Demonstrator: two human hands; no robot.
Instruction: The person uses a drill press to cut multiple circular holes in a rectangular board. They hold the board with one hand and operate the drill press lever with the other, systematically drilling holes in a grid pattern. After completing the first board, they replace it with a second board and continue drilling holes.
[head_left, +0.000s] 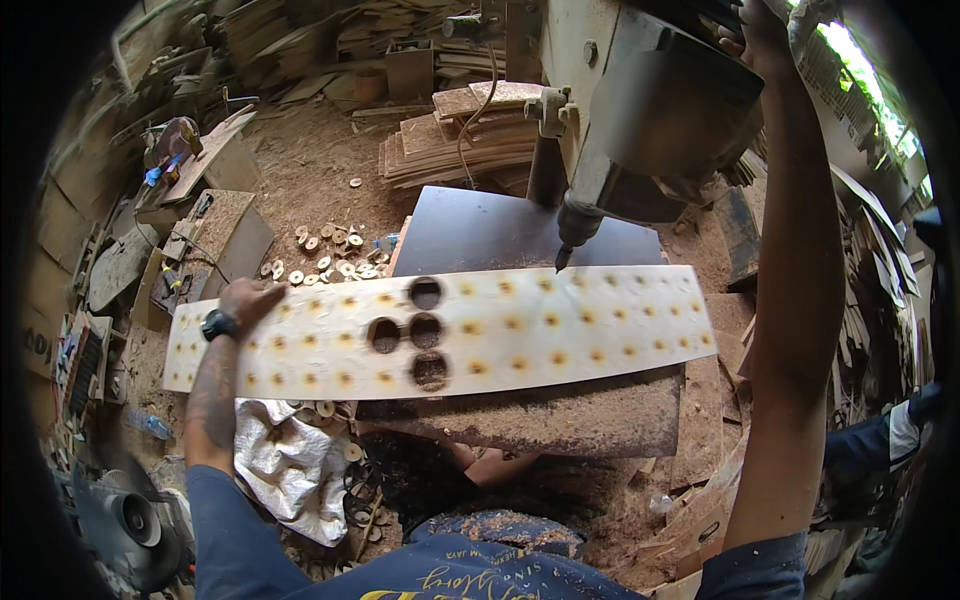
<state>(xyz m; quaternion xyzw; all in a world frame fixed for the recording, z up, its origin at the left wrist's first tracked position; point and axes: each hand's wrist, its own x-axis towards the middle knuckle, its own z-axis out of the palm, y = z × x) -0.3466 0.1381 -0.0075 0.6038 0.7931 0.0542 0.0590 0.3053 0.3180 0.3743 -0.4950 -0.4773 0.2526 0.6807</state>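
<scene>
A long pale wooden board (620,335) lies across a dark work table (480,225). Rows of brown scorched-looking spots mark it, and several round holes are cut near its middle. My left hand (250,302), a watch on its wrist, grips the board's far edge toward the left end. Above the board hangs a drill press (640,120); its bit (563,256) points down at the far edge, right of the holes. My right arm reaches up beside the machine. My right hand (735,38) is closed around a dark handle at the top, its fingers only partly visible.
Loose wooden discs (330,255) are scattered on the sawdust-covered floor beyond the board. Stacked boards (450,140) stand behind the table. A white sack (295,470) lies near left, above a fan (135,515). Wood scraps line the right side.
</scene>
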